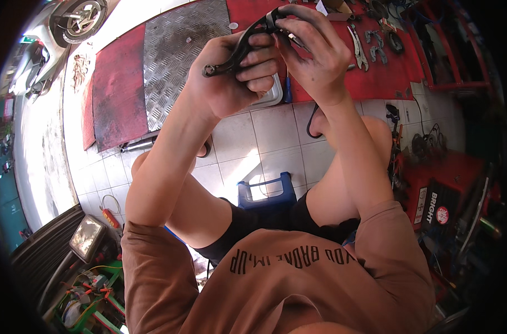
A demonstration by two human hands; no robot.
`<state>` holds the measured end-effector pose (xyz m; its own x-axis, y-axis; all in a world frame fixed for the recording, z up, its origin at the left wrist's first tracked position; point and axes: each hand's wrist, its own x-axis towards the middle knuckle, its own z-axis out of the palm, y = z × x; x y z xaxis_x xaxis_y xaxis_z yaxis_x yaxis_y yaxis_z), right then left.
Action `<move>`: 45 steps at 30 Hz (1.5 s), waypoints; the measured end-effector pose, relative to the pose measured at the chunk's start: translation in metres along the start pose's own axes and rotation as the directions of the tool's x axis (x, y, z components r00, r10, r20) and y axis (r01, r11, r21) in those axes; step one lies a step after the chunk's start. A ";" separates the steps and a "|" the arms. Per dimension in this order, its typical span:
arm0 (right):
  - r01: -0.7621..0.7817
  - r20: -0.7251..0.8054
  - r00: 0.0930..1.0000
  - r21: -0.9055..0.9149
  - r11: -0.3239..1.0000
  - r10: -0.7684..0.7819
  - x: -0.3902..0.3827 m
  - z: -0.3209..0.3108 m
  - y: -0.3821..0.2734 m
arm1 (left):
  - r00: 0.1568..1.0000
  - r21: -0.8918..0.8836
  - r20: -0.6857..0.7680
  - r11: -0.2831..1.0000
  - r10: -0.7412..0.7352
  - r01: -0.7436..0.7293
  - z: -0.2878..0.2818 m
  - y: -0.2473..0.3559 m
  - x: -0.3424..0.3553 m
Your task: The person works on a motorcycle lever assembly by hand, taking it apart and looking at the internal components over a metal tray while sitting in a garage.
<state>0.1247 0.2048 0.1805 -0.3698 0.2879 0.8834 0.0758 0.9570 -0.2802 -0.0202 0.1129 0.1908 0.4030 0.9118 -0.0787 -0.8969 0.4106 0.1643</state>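
My left hand (231, 78) is raised in front of me and grips a black metal lever-shaped part (237, 53), its ringed end pointing left. My right hand (314, 53) closes over the part's upper right end, fingertips pinched on a small piece there. Both hands are smudged with grease. I sit on a low blue stool (264, 195) with my knees apart.
A red mat (120, 83) and a steel tread plate (175, 50) lie on the white tiled floor. Locking pliers (358, 47) and other tools rest on the mat at the right. A scooter wheel (78, 19) is top left; a red tool cart (448, 189) stands right.
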 end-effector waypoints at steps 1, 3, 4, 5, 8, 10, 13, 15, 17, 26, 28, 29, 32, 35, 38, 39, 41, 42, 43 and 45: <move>0.000 0.012 1.000 -0.007 1.000 0.000 0.004 -0.002 -0.002 | 1.000 0.008 0.016 1.000 -0.001 0.001 0.000 0.000 0.000; 0.050 -0.030 0.998 0.026 0.998 -0.049 0.006 -0.003 -0.003 | 0.999 0.025 0.038 1.000 -0.008 0.008 0.000 -0.001 0.002; 0.074 -0.053 0.996 0.041 0.996 -0.072 0.006 -0.002 -0.002 | 0.999 0.016 0.037 1.000 -0.017 0.016 0.000 -0.001 0.003; 0.077 -0.040 0.996 0.018 0.997 -0.076 0.003 -0.001 0.003 | 0.999 0.009 0.036 1.000 -0.025 0.024 -0.001 -0.002 0.003; 0.026 -0.007 1.000 -0.012 1.000 -0.026 -0.011 0.005 0.015 | 0.998 0.040 -0.062 0.999 -0.022 0.024 0.006 -0.003 0.002; -0.096 0.013 0.995 0.016 0.995 0.096 -0.014 0.006 0.013 | 0.994 0.133 -0.113 0.991 -0.006 0.021 0.007 0.000 0.002; -0.537 0.065 0.840 0.252 0.805 0.539 -0.017 0.015 0.009 | 0.974 0.319 -0.209 0.948 0.090 -0.019 0.006 0.010 0.007; -0.624 0.065 0.758 0.361 0.693 0.649 -0.022 0.020 0.020 | 0.894 0.411 -0.371 0.908 0.250 -0.084 0.012 0.012 0.011; -0.713 0.129 0.629 0.488 0.503 0.766 -0.023 0.022 0.023 | 0.859 0.393 -0.410 0.910 0.305 -0.135 0.007 0.016 0.014; -0.743 0.394 0.292 0.667 -0.052 0.872 -0.018 0.015 0.016 | 0.782 0.762 -0.314 0.634 0.539 -0.132 -0.005 0.011 0.018; -0.744 0.405 0.266 0.663 -0.081 0.875 -0.017 0.015 0.016 | 0.808 0.841 -0.248 0.533 0.534 -0.094 -0.009 0.013 0.019; -0.737 0.406 0.264 0.670 -0.089 0.875 -0.017 0.015 0.017 | 0.837 0.875 -0.207 0.479 0.506 -0.073 -0.014 0.018 0.018; -0.726 0.416 0.249 0.678 -0.116 0.875 -0.019 0.015 0.018 | 0.854 0.952 -0.161 0.305 0.496 0.002 -0.015 0.019 0.019; -0.720 0.464 0.202 0.668 -0.190 0.863 -0.018 0.013 0.017 | 0.800 0.959 -0.225 0.272 0.557 0.080 -0.010 0.014 0.022; -0.643 0.588 0.128 0.662 -0.384 0.799 -0.019 0.010 0.019 | 0.729 0.956 -0.261 0.275 0.633 0.103 -0.007 0.013 0.024; -0.596 0.648 0.109 0.649 -0.472 0.754 -0.020 0.009 0.022 | 0.706 0.958 -0.261 0.268 0.658 0.104 -0.007 0.013 0.024; -0.494 0.728 0.144 0.640 -0.589 0.670 -0.026 0.010 0.026 | 0.694 0.947 -0.270 0.315 0.667 0.065 -0.005 0.012 0.024; -0.439 0.747 0.196 0.646 -0.624 0.636 -0.030 0.011 0.027 | 0.688 0.940 -0.275 0.338 0.672 0.045 -0.004 0.012 0.024; -0.387 0.760 0.252 0.647 -0.657 0.599 -0.029 0.012 0.027 | 0.714 0.936 -0.254 0.351 0.652 0.012 -0.006 0.014 0.024; -0.409 0.758 0.346 0.652 -0.639 0.553 -0.025 0.011 0.025 | 0.761 0.924 -0.208 0.378 0.614 -0.053 -0.011 0.020 0.022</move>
<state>0.1260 0.2213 0.1475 -0.7882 0.6007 -0.1342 -0.5010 -0.7528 -0.4269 -0.0316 0.1412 0.1814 -0.2821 0.9454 -0.1632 -0.1924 0.1109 0.9750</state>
